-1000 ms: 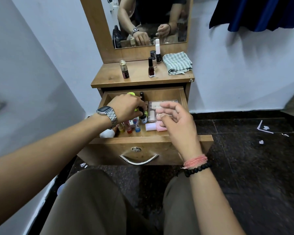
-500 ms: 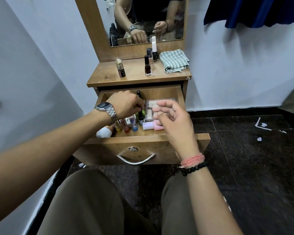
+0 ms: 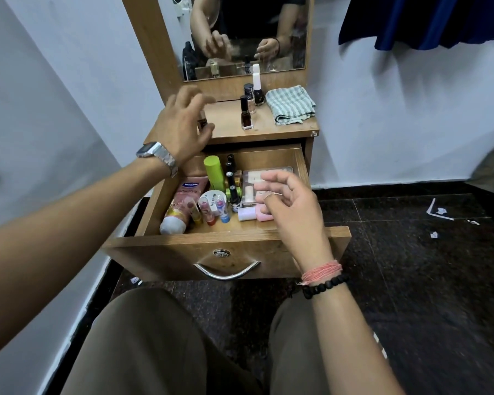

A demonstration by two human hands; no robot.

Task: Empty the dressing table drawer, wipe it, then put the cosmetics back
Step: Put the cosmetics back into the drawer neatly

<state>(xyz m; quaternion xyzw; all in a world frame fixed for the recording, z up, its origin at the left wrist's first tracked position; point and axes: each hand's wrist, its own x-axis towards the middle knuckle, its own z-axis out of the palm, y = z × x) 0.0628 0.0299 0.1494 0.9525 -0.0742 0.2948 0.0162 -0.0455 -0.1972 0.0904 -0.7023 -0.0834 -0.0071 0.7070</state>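
While both hands [image 3: 183, 129] [image 3: 291, 206] hover empty, the green tube [image 3: 215, 172] seemingly lies front-to-back in the drawer [image 3: 226, 246].

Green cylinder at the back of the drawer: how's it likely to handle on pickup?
The green cylinder looks like smooth, rigid plastic, so probably stiff and a bit slippery. It is round and lies tilted among the dark-capped bottles, so it may roll once they are moved. It is probably light for its size, though its contents cannot be seen.
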